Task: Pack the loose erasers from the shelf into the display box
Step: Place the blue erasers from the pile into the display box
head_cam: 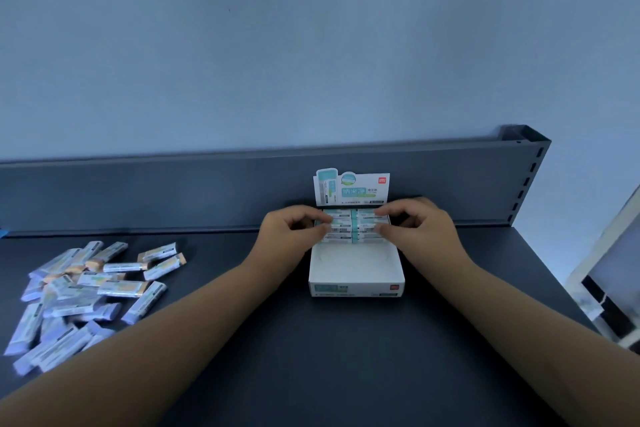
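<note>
A white display box stands open on the dark shelf, its printed lid flap upright at the back. Several wrapped erasers lie in rows in the box's far half; the near half shows bare white bottom. My left hand pinches the left ends of the packed erasers between thumb and fingers. My right hand pinches the right ends of the same rows. A heap of loose wrapped erasers lies at the left of the shelf.
The dark shelf has a raised back panel against a pale wall. A slotted upright ends the shelf at the right. Beyond the right edge, white furniture stands lower down.
</note>
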Demonstrator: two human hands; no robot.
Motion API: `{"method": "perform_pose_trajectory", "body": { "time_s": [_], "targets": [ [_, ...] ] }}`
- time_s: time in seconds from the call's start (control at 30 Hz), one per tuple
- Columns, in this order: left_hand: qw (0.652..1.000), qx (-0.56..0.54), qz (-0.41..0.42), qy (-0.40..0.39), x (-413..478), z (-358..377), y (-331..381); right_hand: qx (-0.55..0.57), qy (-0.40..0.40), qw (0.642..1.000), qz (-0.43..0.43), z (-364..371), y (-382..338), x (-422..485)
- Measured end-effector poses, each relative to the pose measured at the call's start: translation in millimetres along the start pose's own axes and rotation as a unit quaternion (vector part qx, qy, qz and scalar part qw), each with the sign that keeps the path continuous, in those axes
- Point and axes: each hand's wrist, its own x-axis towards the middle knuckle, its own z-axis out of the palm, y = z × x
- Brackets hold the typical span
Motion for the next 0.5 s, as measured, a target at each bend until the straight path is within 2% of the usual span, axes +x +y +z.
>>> {"method": "perform_pose_trajectory", "body": {
  "time_s": [0.1,0.23,0.5],
  "targets": [
    [1.000,-0.012,0.009,0.001,-0.4,-0.5,-1.5,-0.007,0.001,1.000,-0.007,0.2,1.3,0.6],
    [0.996,-0.087,-0.017,0.009,-2.1,-1.2,0.5,-0.001,-0.002,1.000,-0.005,-0.6,2.0,0.1],
    [0.998,-0.061,-0.021,-0.001,-3.9,0.5,2.2,-0.005,0.005,1.000,-0.010,0.7,4.1,0.0]
  ]
}}
